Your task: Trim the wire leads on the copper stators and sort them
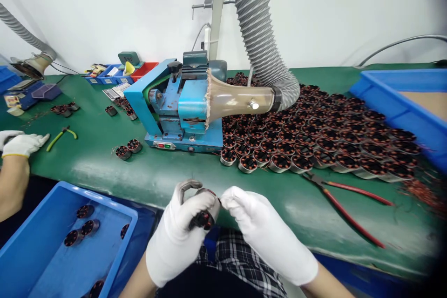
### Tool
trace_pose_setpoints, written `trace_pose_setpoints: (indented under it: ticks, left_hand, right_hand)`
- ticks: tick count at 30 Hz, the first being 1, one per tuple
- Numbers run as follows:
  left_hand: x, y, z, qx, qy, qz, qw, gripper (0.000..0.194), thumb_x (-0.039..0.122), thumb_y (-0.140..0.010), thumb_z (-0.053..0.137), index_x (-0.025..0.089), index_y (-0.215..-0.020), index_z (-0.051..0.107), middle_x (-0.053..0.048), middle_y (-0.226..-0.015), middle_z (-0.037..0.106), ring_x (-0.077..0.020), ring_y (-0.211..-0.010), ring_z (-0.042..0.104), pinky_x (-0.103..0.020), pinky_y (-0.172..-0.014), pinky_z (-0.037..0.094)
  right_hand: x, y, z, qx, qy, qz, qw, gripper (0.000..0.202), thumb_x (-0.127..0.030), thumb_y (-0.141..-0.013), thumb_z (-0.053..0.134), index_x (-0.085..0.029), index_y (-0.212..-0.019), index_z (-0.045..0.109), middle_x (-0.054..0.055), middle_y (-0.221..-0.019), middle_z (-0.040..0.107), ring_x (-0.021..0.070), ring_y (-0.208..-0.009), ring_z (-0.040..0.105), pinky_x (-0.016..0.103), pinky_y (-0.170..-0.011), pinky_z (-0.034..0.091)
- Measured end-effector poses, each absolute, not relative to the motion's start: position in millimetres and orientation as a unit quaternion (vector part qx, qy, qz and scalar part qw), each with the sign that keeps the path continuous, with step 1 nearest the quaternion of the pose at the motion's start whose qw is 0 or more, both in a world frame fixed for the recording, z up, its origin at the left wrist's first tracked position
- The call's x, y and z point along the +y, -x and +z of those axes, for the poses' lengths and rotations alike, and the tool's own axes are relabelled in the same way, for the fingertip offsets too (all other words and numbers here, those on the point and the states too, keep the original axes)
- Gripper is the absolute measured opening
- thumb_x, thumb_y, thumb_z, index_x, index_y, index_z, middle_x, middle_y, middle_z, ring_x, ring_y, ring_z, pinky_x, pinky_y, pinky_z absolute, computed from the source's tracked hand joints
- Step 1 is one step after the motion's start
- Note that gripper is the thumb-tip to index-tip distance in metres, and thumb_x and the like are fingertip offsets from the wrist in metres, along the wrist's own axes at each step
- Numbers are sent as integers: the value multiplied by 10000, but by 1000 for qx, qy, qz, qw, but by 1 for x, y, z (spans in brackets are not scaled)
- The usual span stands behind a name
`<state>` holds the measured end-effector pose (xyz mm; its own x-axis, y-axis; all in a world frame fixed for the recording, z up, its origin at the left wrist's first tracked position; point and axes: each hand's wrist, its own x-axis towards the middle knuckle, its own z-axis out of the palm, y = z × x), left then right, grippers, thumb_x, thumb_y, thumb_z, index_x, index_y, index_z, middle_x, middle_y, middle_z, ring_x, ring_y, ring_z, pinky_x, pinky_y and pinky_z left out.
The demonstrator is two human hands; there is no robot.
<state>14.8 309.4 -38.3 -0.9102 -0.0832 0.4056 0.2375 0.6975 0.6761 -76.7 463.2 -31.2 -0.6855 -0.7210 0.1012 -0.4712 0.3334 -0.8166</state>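
Note:
My left hand (183,228), in a white glove, is wrapped round a wound motor stator (211,202) with a silvery metal ring and dark copper windings. It is held tilted above my lap, just off the bench's front edge. My right hand (249,214), gloved too, has its fingertips pinched together at the stator's right rim. Whatever sits between those fingertips, perhaps a wire end, is too small to make out. Ahead and to the right, many similar stators (279,162) stand packed in rows. Red-handled cutting pliers (344,202) lie open in front of them.
A blue belt-driven machine (188,102) with an extraction hose (258,23) stands mid-bench. A blue bin (63,260) with several stators is at lower left, another blue tray (391,102) at right. A co-worker's gloved hand (24,144) rests near green-handled pliers (61,137).

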Motion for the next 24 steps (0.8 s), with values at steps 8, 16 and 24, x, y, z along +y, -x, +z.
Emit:
trace_pose_setpoints:
  ticks: [8,16,24]
  left_hand:
    - [306,-12,-79,-906,-7,-319,277,524,71,-709,537,204,-1192,384,-106,-1103,417,-223,-1065,470,-394,-882,454]
    - [296,9,-126,-945,-25,-283,162,480,237,-584,735,194,-1015,528,-75,-1004,604,-280,-1072,505,-492,-951,371]
    - [291,18,-118,-943,-39,-323,73,515,234,-504,783,221,-977,578,-46,-1031,641,-249,-1106,511,-448,-1033,301]
  right_hand:
    - [453,77,-57,756,361,-473,273,287,-309,-907,268,-196,-684,408,-54,-484,372,97,-422,345,232,-462,336]
    - [446,101,-95,764,383,-396,335,278,-282,-889,325,-185,-652,435,-66,-447,336,101,-399,353,230,-458,308]
    - [469,132,-79,807,550,-59,207,250,20,-713,416,-151,-729,597,45,-587,593,163,-542,535,276,-551,291]
